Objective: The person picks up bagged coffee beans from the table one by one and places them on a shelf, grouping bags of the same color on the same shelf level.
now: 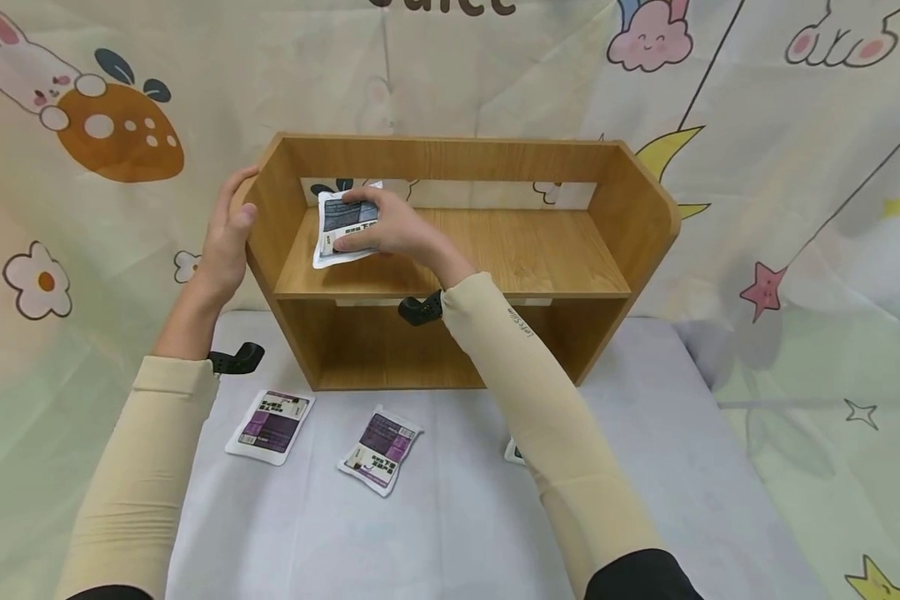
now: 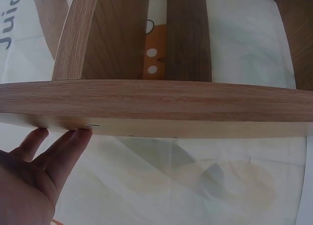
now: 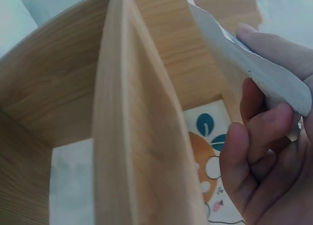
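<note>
A two-tier wooden shelf (image 1: 450, 283) stands on the white-covered table. My right hand (image 1: 401, 225) pinches a white foil packet (image 1: 330, 250) with a dark printed label, between thumb and fingers. The packet is over the left part of the upper board; in the right wrist view its pale back (image 3: 274, 78) shows, with curled fingers beneath. My left hand (image 1: 228, 237) rests against the outside of the shelf's left side panel (image 1: 270, 221). In the left wrist view the fingertips of extended fingers (image 2: 66, 151) touch that panel (image 2: 220, 128).
Two white packets with purple labels lie on the table before the shelf, one at left (image 1: 273, 427), one nearer the middle (image 1: 380, 450). Another packet (image 1: 513, 452) is mostly hidden by my right forearm. A printed cloth (image 1: 495, 92) hangs behind the shelf.
</note>
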The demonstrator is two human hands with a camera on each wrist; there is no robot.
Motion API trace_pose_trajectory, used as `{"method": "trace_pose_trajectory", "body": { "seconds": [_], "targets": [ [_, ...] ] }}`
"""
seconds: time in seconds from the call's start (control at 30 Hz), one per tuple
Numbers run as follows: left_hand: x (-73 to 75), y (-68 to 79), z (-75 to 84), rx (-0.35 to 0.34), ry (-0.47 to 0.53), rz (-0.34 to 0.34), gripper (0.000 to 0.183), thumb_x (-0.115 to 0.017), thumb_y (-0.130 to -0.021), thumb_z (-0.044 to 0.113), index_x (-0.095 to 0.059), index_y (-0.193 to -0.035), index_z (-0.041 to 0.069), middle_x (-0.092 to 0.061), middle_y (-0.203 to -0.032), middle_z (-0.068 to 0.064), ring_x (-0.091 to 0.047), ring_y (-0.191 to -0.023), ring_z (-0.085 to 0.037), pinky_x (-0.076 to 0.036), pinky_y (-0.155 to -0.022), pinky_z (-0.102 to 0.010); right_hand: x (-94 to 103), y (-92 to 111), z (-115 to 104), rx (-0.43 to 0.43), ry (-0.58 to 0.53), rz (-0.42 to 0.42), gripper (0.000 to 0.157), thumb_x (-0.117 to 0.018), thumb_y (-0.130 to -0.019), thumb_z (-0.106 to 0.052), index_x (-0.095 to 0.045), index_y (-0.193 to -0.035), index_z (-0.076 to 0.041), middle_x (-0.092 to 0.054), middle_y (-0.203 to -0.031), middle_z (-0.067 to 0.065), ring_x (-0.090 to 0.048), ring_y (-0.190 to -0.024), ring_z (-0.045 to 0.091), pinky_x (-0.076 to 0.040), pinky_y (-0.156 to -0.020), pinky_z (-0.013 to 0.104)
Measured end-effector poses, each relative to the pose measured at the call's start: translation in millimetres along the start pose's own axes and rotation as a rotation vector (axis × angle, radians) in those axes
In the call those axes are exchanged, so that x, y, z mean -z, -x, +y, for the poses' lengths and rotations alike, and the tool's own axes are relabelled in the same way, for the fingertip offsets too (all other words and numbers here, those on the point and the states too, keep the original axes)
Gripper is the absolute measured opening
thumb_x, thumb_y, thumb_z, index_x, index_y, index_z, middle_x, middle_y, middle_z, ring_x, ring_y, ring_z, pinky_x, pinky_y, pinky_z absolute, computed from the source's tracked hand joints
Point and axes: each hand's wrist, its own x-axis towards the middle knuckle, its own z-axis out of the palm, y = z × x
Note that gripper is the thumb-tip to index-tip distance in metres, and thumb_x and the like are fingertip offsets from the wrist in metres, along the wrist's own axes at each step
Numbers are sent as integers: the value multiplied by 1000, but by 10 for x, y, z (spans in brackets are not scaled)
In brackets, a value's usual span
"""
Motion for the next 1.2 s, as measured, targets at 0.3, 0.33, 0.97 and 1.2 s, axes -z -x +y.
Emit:
{"method": "trace_pose_trajectory", "body": {
  "seconds": [0.3, 0.33, 0.97, 1.2],
  "targets": [
    [-4, 3, -19, 17, 12, 20, 54, -41, -93, 30, -35, -147, 31, -36, -140, -4, -37, -121, -26, -34, -95, -40, -73, -97, 48, -16, 143, 1, 75, -84, -75, -32, -49, -141, -21, -36, -143, -1, -40, -114, 14, -35, -88, 21],
    [-8, 6, -24, 14, 18, 23, 54, -41, -93, 30, -35, -147, 31, -36, -140, -4, -37, -121, -26, -33, -95, -40, -74, -99, 62, -22, 143, -1, 75, -84, -75, -32, -49, -140, -21, -36, -143, -1, -40, -112, 14, -37, -85, 22],
    [-52, 9, -18, -27, 42, 49, 55, -43, -92, 26, -36, -147, 26, -37, -139, -5, -37, -118, -23, -30, -95, -38, -56, -137, 182, -124, 138, -104, 69, -75, -85, -33, -42, -145, -22, -45, -125, 2, -43, -63, 15, -38, -57, 25],
    [-60, 0, -8, -31, 37, 58, 55, -42, -92, 26, -36, -147, 26, -37, -139, -5, -37, -118, -23, -30, -95, -38, -82, -138, 178, -113, 335, -79, 67, -71, -86, -41, -44, -144, -20, -48, -128, 3, -51, -88, 18, -42, -68, 26]
  ]
}}
